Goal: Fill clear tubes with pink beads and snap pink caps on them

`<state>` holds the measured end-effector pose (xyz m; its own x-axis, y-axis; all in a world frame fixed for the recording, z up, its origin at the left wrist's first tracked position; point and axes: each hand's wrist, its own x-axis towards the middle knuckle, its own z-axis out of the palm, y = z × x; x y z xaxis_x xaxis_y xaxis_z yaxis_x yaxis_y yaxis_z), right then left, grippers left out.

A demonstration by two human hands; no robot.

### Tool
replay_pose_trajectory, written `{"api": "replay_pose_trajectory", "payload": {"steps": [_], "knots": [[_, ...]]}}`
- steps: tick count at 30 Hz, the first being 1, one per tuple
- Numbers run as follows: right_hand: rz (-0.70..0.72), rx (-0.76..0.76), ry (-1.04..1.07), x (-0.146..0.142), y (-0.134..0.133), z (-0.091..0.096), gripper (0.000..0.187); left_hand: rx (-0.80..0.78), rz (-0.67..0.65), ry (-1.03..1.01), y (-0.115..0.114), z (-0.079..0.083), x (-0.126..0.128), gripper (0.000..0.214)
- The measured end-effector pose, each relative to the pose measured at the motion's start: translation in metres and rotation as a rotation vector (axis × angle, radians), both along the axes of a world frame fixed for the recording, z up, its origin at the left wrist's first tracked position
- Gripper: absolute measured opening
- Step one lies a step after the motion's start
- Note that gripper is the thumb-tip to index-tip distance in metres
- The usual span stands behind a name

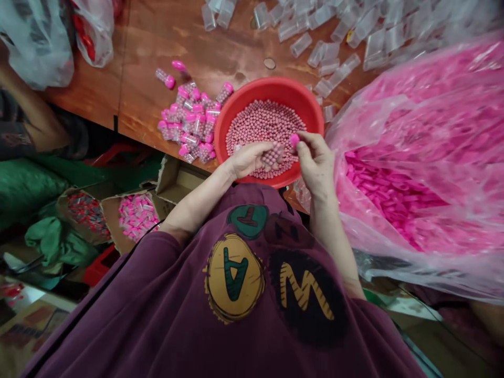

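Note:
My left hand (pixel 249 159) is over the near part of a red bowl (pixel 311 102) full of small pink beads (pixel 263 119). Its fingers are closed around a clear tube (pixel 273 156) filled with the same beads. My right hand (pixel 317 164), at the bowl's right rim, pinches a bright pink cap (pixel 294 139) between thumb and finger. A narrow gap separates the cap from the tube. Left of the bowl lies a pile of bead-filled tubes with pink caps (pixel 192 122). The left palm and the tube's lower end are partly hidden.
A large clear bag of pink caps (pixel 394 194) lies open on the right. Loose clear tubes (pixel 331 52) cover the back of the wooden table (pixel 157 47). Lower left are cardboard boxes with pink pieces (pixel 137 215). Another person's arm (pixel 35 110) shows at left.

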<state>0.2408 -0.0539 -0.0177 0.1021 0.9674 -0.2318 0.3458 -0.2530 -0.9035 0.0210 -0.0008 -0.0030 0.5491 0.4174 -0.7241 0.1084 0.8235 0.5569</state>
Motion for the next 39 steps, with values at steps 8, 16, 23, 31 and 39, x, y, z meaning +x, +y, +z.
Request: {"api": "replay_pose_trajectory", "payload": {"steps": [8, 16, 23, 31, 39], "knots": [[0.215, 0.057, -0.073, -0.025, 0.013, 0.026, 0.031, -0.128, 0.137, -0.046, -0.004, 0.012, -0.012, 0.041], [0.314, 0.051, -0.365, -0.016, -0.001, 0.001, 0.024, -0.161, 0.187, -0.058, -0.01, 0.004, -0.015, 0.042], [0.059, 0.047, -0.184, -0.025, 0.0, -0.001, 0.029, -0.026, 0.139, 0.006, -0.021, -0.006, -0.017, 0.033], [0.098, 0.061, -0.038, -0.036, 0.008, 0.03, 0.023, 0.042, 0.187, -0.02, -0.026, 0.003, -0.013, 0.022], [0.121, 0.15, -0.2, -0.041, -0.003, 0.037, 0.033, 0.02, 0.201, -0.063, -0.03, 0.011, -0.002, 0.029]]}}
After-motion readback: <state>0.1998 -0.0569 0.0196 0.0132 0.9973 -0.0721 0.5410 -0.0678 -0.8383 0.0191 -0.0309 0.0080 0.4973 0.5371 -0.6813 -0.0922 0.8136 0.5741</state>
